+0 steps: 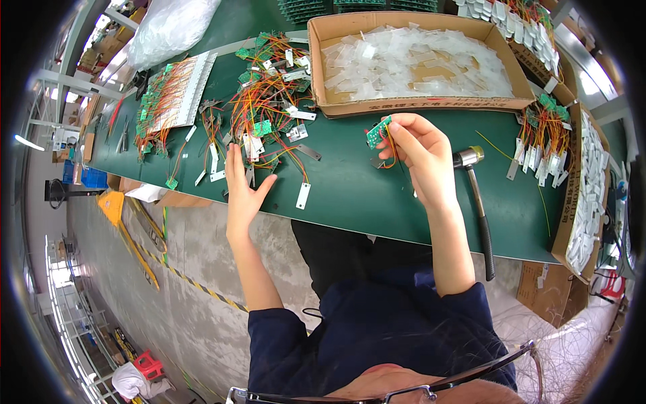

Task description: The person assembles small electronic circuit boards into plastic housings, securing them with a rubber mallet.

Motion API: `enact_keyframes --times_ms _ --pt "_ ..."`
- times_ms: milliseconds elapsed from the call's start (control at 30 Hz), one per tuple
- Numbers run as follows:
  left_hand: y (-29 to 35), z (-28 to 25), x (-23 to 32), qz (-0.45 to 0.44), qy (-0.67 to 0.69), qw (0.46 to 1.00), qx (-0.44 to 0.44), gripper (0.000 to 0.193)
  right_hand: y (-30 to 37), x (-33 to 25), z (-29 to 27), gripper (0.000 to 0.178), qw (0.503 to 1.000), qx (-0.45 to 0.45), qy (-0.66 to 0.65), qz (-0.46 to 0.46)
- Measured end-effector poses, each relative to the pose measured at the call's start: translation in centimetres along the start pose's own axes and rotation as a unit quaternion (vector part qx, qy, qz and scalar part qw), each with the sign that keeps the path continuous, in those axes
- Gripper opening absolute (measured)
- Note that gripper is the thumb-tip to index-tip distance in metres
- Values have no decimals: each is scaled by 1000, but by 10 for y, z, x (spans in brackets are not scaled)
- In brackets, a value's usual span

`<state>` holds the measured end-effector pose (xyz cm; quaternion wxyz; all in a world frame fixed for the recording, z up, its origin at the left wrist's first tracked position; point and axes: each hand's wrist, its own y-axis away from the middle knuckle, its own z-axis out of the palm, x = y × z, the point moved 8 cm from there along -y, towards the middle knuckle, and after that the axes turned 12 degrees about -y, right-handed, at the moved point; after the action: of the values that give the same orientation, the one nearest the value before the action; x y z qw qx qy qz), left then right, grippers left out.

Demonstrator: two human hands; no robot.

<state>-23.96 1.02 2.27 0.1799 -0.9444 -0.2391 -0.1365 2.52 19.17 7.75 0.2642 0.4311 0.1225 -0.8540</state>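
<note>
Glasses [481, 372] nearest | right hand [424, 151] pinching 1 board [379, 133] | left hand [243, 192] wide | row [178, 94] ordered; tangled pile [262, 128] seemingly left

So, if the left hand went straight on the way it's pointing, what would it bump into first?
Probably the tangle of wired green circuit boards just ahead of the left hand. Depth is unclear from this one view, so it might pass slightly above them.
</note>
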Motion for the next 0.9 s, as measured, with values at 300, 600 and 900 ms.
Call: enact_keyframes --times_ms 300,600,900 --pt "27 -7 92 91 184 979 -3 56 14 -1 1 15 995 -40 -90 30" --pt "41 66 181 90 274 949 -132 36 19 26 23 11 980 -89 -134 113" --pt "54 93 172 -113 670 712 -175 15 33 1 4 30 914 -99 356 -169"
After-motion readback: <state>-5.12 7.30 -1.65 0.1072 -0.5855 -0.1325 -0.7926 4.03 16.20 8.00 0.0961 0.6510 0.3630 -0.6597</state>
